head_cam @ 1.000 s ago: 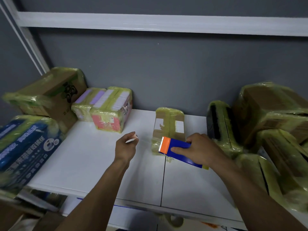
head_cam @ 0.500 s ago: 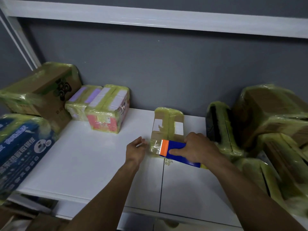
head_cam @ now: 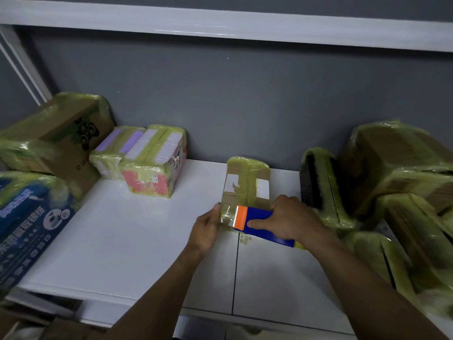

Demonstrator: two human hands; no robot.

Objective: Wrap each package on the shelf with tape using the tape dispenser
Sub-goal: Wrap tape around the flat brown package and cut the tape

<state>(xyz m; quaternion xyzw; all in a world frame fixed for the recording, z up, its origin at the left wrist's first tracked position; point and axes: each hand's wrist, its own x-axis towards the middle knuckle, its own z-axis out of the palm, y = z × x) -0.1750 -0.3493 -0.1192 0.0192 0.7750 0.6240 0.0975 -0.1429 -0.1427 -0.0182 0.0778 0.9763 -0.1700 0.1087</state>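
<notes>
left hand (head_cam: 206,229) — bare | left forearm (head_cam: 157,290) bare | right hand (head_cam: 291,222) — bare | right forearm (head_cam: 367,278) bare to frame edge

On the shelf (head_cam: 147,241), a small package (head_cam: 247,182) stands midway along, close to the back wall (head_cam: 245,106). Just before it we hold the tape dispenser (head_cam: 259,223) in our right hand (head_cam: 291,222). A strip of tape (head_cam: 228,215) runs left to our left hand (head_cam: 206,229). Boxes (head_cam: 56,143) sit at the left end, stacked packages (head_cam: 397,173) at the right.
</notes>
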